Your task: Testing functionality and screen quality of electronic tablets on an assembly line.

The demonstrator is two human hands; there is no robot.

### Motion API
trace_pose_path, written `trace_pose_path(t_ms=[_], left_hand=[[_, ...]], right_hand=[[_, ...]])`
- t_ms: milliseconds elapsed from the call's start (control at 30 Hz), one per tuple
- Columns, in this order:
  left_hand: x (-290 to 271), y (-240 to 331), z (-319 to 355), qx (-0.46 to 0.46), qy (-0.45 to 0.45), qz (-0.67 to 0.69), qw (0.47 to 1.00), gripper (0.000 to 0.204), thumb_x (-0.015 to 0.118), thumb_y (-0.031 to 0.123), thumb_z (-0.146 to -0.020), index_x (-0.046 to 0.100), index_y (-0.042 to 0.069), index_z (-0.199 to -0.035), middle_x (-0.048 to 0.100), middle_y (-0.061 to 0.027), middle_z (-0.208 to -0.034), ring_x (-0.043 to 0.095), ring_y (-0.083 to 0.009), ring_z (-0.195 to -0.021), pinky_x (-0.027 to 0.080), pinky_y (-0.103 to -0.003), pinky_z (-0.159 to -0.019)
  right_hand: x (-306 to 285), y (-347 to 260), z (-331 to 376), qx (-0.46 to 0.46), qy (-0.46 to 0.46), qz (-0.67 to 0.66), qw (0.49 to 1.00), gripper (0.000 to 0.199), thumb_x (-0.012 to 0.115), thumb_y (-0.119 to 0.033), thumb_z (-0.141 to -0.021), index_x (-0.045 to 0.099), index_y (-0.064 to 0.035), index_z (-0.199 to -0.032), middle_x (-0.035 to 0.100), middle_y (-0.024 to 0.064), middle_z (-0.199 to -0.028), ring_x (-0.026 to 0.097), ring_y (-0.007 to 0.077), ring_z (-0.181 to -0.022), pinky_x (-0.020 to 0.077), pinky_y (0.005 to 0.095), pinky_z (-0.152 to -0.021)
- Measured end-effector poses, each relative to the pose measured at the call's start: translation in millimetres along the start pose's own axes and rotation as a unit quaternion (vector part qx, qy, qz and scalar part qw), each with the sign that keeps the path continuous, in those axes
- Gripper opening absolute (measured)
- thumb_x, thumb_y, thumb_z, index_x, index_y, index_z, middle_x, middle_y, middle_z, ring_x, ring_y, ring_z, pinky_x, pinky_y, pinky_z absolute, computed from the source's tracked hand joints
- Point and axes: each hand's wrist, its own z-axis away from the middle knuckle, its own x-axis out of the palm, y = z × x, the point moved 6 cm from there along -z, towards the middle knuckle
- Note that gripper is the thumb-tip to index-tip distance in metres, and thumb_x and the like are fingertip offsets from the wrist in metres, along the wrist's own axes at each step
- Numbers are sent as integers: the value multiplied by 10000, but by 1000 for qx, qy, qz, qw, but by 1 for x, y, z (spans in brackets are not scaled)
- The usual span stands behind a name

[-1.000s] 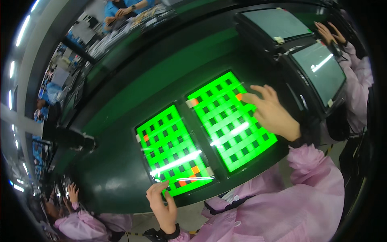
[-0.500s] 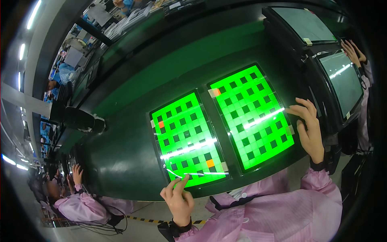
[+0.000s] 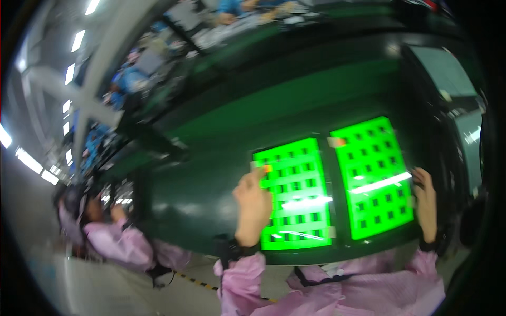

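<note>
Two flat display panels lie side by side on the dark table, lit bright green with rows of dark squares. My left hand (image 3: 253, 208) is at the left edge of the left panel (image 3: 296, 190). Its fingertips reach a small orange square near the far left corner; motion blurs them, so I cannot tell whether they grip anything. My right hand (image 3: 426, 206) lies along the right edge of the right panel (image 3: 373, 179), fingers extended and apart. A pale tab (image 3: 334, 142) sticks out at that panel's far left corner.
The dark green table (image 3: 205, 205) stretches off to the left. Two grey, unlit screens stand at the right, the farther screen (image 3: 445, 71) beyond the nearer screen (image 3: 470, 142). A co-worker in a pink smock (image 3: 118, 239) is at the left. A black post (image 3: 163, 142) rises behind.
My view has swung, so the panels appear farther right and lower. My left hand has moved from the left panel's near edge up toward its far left corner. My right hand has come against the right panel's edge.
</note>
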Motion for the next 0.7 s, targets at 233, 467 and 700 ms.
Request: trace_pose_path(t_ms=[233,467,700], left_hand=[[-22,-33,27,-160,71,22,984,520,520,142,-873,282,-38,-1299,531,-194,-1199,481,-338,-1120,351,-431,-950],[-43,-95,131,-361,171,238,885,532,507,243,-931,265,-51,-1303,485,-240,-1236,520,-304,-1069,405,-370,-909],[-49,-72,180,-340,342,254,839,448,516,108,-890,329,30,-1290,415,-160,-1328,401,-256,-1184,321,-380,-946]], right_hand=[[-14,40,-23,16,-88,-112,990,511,375,-180,-855,367,-12,-1337,520,146,-1186,480,221,-1124,354,312,-964],[55,-2,-12,40,-155,-101,982,624,460,-214,-768,354,-38,-1357,451,139,-1214,476,230,-1056,384,318,-921],[260,-95,30,-129,-382,-133,905,590,454,-60,-835,241,-23,-1384,512,155,-1070,565,205,-926,480,330,-801]])
